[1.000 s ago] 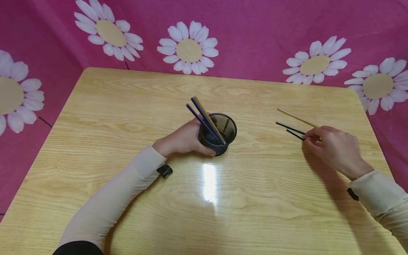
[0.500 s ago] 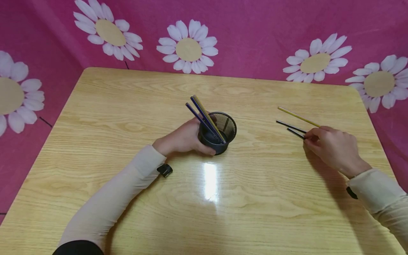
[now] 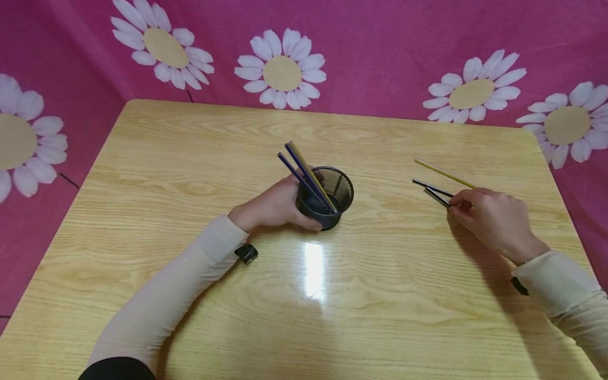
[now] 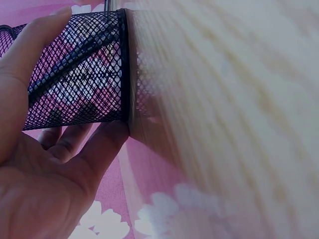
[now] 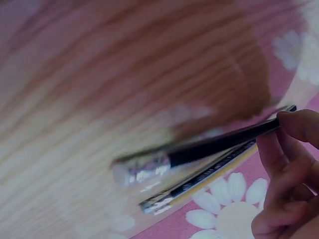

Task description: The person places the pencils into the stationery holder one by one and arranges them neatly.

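Observation:
My left hand [image 3: 277,206] grips a black mesh pencil cup [image 3: 325,220] near the middle of the table, its thumb along the near side. Two dark blue pencils and a yellow one [image 3: 309,179] lean leftward in that cup. On the right, the thumb and finger of my right hand [image 3: 496,219] pinch a black pencil [image 5: 214,144] whose silver-banded end points away from the hand. Beside it lies a second black pencil [image 3: 423,183]. A yellow pencil [image 3: 444,173] rests just beyond, one end hidden behind the hand.
The wooden table [image 3: 228,142] reaches back to a pink cloth [image 3: 370,53] printed with white daisies, which also hangs at the left and right sides. A bright light reflection lies on the tabletop in front of the cup.
My right hand has shifted slightly left, and the pinched black pencil now angles closer to the other black one. The left hand and the cup stay put.

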`<state>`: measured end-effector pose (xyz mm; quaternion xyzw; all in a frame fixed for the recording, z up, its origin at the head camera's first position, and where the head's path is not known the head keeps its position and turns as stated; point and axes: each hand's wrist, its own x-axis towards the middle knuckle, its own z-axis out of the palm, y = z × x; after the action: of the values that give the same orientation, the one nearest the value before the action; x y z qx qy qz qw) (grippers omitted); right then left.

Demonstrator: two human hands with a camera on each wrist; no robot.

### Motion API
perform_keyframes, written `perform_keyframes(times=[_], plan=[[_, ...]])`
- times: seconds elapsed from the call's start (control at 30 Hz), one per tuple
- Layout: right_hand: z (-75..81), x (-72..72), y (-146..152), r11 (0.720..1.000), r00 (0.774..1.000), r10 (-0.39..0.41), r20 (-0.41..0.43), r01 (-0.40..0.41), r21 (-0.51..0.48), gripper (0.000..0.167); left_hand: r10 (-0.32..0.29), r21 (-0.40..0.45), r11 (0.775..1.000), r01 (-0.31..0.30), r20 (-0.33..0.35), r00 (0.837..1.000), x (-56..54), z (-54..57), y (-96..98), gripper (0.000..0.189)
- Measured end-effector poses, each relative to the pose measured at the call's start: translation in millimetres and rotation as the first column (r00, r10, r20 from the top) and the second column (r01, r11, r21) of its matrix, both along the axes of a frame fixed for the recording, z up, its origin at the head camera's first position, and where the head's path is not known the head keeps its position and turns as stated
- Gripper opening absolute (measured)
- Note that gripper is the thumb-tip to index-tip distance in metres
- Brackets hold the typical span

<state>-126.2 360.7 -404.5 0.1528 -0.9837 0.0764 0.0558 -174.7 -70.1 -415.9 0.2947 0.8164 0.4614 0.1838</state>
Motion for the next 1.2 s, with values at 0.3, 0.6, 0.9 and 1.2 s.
perform_keyframes(times=[0.3, 0.6, 0.9, 1.2], plan=[[16.0, 4.9, -24, 0.998, 1.000, 0.014, 0.003, -0.013, -0.068, 0.011, 0.006, -0.020, 1.000, -0.006, -0.001, 1.000, 0.5, 1.2, -0.3, 0.100], [24.6, 4.7, -56, 0.980, 0.996, 0.068, -0.061, -0.078, -0.184, 0.010, -0.002, -0.020, 1.000, 0.002, -0.007, 1.000, -0.3, -0.2, -0.3, 0.100], [32.3, 0.1, -90, 0.940, 0.985, 0.103, -0.137, -0.141, -0.312, 0.011, 0.000, -0.024, 1.000, 0.000, -0.005, 1.000, 0.0, 1.4, -1.2, 0.101], [41.3, -3.4, -118, 0.894, 0.976, 0.131, -0.175, -0.193, -0.405, 0.012, 0.001, -0.017, 1.000, -0.001, 0.004, 1.000, 0.1, -0.2, -0.5, 0.101]])
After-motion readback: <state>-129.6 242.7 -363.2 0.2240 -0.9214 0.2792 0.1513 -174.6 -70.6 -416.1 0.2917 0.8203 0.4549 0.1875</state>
